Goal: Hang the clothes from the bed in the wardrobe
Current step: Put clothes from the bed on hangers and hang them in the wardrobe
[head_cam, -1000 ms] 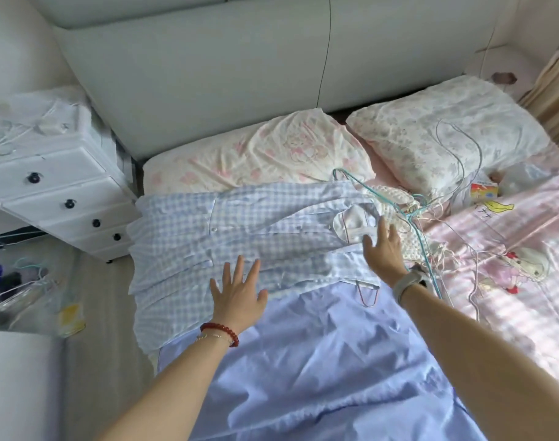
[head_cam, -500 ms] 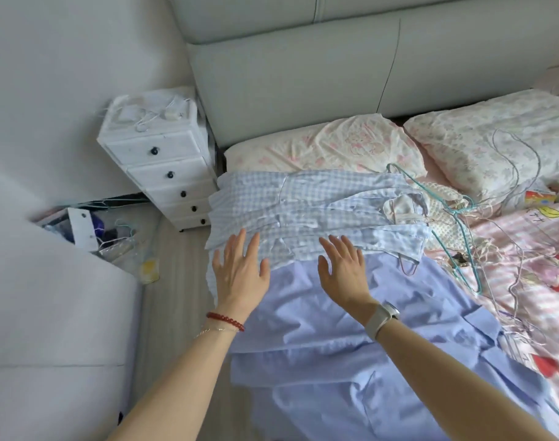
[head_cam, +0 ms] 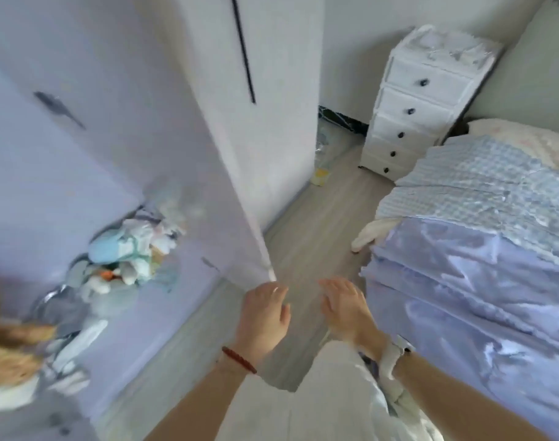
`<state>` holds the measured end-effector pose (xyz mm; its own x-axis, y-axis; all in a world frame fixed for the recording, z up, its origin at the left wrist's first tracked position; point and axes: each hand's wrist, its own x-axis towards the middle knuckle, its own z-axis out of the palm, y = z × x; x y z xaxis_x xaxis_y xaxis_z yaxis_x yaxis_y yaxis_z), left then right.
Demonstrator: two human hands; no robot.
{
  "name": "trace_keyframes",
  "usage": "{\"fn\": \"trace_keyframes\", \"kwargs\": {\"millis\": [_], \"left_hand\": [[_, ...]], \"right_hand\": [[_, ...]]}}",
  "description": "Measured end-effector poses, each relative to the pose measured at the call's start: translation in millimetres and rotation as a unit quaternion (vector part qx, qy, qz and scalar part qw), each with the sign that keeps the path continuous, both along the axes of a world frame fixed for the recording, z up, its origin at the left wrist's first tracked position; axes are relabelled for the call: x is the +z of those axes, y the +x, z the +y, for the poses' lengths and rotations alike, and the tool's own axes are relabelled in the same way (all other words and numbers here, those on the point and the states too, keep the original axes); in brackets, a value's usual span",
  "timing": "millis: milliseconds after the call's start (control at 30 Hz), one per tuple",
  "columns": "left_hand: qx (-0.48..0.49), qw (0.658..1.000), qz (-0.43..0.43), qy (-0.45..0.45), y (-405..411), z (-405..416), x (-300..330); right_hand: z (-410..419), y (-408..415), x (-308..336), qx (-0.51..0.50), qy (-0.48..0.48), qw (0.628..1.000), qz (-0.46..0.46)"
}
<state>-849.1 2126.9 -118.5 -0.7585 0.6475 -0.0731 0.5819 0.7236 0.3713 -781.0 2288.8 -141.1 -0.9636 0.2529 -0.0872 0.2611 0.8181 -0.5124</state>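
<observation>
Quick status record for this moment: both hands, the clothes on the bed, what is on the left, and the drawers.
left hand: empty, fingers relaxed, over the floor
right hand: empty, fingers relaxed, beside the bed edge, clear of the clothes
checked shirt: lying flat on the bed, untouched
plain blue garment: spread on the bed, nearer the camera than the checked shirt
white panel: stands on the left, probably a wardrobe door; blurred
drawer unit: white, by the head of the bed, drawers closed
image: blurred by motion
</observation>
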Motion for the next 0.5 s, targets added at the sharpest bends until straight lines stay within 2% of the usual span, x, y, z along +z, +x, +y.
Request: {"fn": "trace_keyframes", "kwargs": {"millis": [67,167,333,500], "left_hand": [[0.103,0.994,0.002,-0.043,3,-64,1],[0.259,0.962,0.046,-0.074,4,-151,11],[0.415,0.904,0.091,-0.050,-5,-265,48],[0.525,0.845,0.102,-0.022,-12,-354,79]], "right_hand": [[-52,-17,9,0.114,-0.002,0.993,0.014],[-127,-49,28,0.255,0.006,0.965,0.063],[-239,-108,68,0.371,0.024,0.918,0.139],[-339,-154,86,0.438,-0.010,0.885,0.155]]}}
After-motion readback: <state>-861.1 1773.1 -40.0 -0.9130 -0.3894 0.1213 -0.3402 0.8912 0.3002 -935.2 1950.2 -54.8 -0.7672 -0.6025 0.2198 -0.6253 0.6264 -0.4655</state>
